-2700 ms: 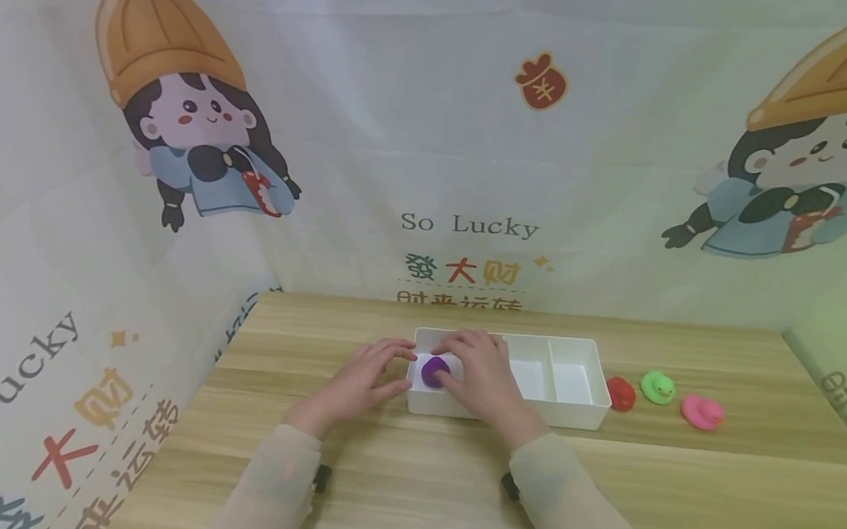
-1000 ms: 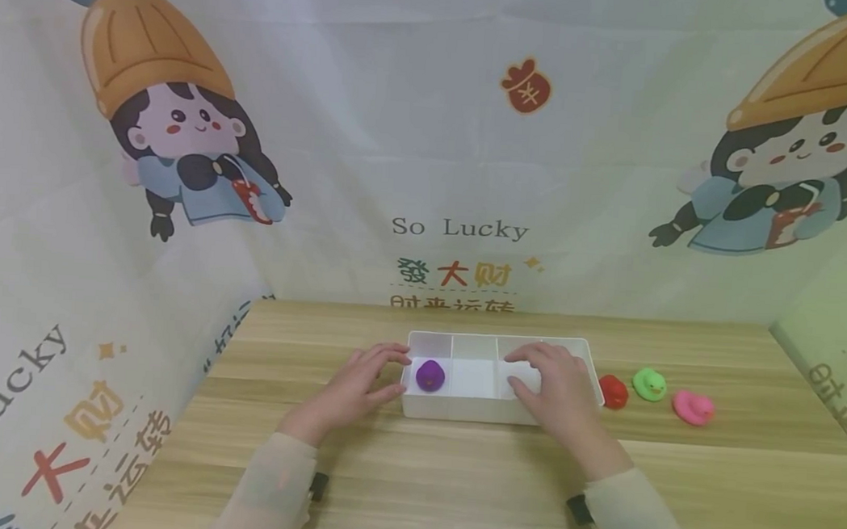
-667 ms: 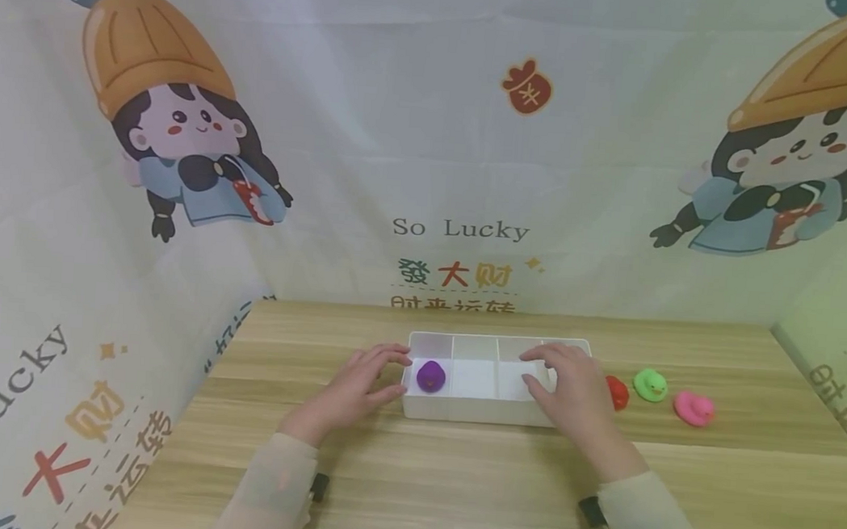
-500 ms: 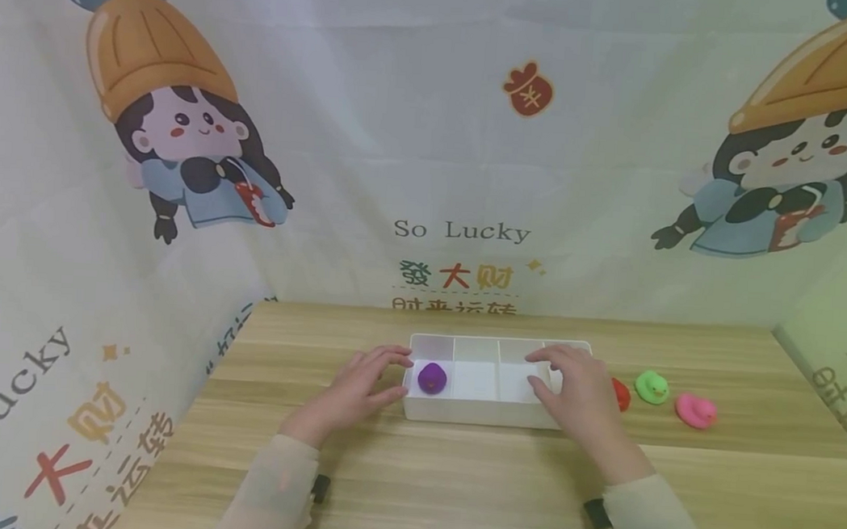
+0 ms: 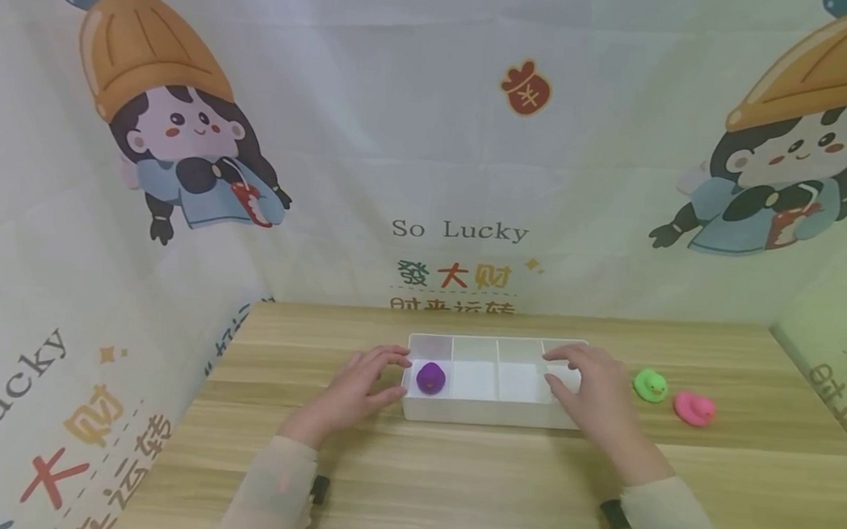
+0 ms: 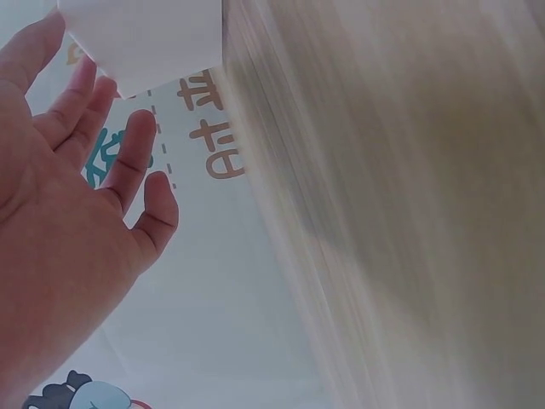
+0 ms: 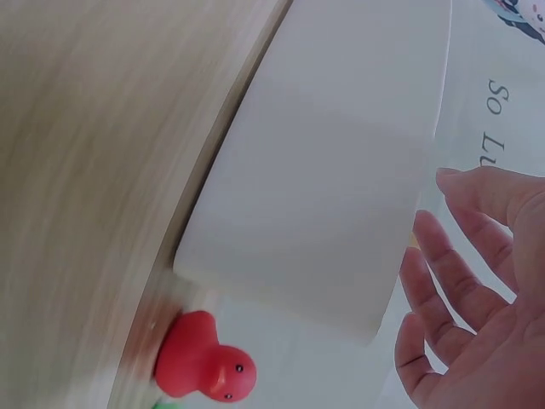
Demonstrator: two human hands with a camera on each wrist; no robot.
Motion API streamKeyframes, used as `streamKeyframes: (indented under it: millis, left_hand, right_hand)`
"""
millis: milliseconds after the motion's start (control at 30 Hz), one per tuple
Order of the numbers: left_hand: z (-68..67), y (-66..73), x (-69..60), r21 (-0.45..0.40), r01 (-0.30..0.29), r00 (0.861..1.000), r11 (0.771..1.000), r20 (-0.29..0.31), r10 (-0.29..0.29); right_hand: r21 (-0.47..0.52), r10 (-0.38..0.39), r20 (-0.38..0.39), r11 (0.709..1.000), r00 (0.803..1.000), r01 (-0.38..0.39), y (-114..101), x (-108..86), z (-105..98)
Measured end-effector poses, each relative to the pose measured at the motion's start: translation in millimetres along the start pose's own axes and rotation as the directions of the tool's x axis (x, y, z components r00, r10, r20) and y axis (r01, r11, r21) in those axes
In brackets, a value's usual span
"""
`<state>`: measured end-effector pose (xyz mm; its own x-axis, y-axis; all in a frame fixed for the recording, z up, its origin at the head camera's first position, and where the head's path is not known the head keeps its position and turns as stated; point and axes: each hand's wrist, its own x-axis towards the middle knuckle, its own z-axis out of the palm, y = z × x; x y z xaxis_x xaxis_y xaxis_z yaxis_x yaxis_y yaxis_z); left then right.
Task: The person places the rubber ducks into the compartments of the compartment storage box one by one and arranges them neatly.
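Note:
A white tray [image 5: 494, 413] with a row of compartments sits on the table, a purple rubber duck [image 5: 431, 377] in its leftmost compartment. My left hand [image 5: 354, 386] is at the tray's left end, thumb and fingers apart; in the left wrist view, fingertips meet the tray's edge. Over the right-end compartment hovers my right hand [image 5: 597, 396], fingers spread and gently bent, holding nothing. A red rubber duck [image 7: 200, 362] lies just beyond the tray's right end in the right wrist view; the right hand hides it in the head view.
To the right of the tray, a green rubber duck [image 5: 651, 385] and a pink rubber duck [image 5: 694, 409] lie on the wooden table [image 5: 454, 485]. A printed cloth [image 5: 373, 132] hangs behind the table and along its sides.
My right hand has left the purple duck in the leftmost compartment and shifted right along the tray to its right end, now covering the red duck. The left hand stays at the left end.

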<state>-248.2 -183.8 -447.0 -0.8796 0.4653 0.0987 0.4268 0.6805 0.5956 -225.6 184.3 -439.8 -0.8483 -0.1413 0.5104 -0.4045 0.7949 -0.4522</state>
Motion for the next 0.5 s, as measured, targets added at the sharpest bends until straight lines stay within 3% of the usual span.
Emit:
streamKeyframes:
  millis: [200,500]
  left_hand:
    - [1.6,-2.1,1.3,0.001,-0.011,1.000,1.000,0.005,0.011]
    - [0.9,-0.7,0.4,0.000,0.006,1.000,1.000,0.007,-0.006]
  right_hand:
    - [-0.012,0.003,-0.020,1.000,1.000,-0.004,8,-2.4,-8]
    - [-0.030,0.063,0.013,0.998,0.998,-0.062,17,-5.8,-20]
